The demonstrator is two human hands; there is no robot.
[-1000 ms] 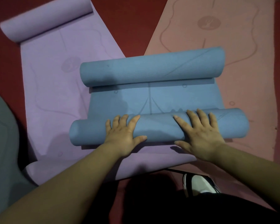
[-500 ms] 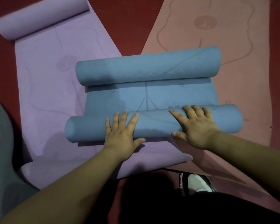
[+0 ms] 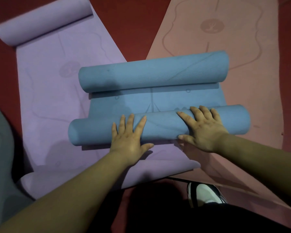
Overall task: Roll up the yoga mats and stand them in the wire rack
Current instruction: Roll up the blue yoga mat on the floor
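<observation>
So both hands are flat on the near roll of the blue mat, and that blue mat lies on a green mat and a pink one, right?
Not quite. The head view shows the left hand and right hand flat on the near roll of the blue mat, but it lies on a purple mat, not a green one, and the pink mat.

Your left hand (image 3: 129,138) and right hand (image 3: 203,128) lie flat on the near roll of the blue mat (image 3: 158,101). The mat sits across a purple mat (image 3: 54,91) and a pink mat (image 3: 242,52).
</observation>
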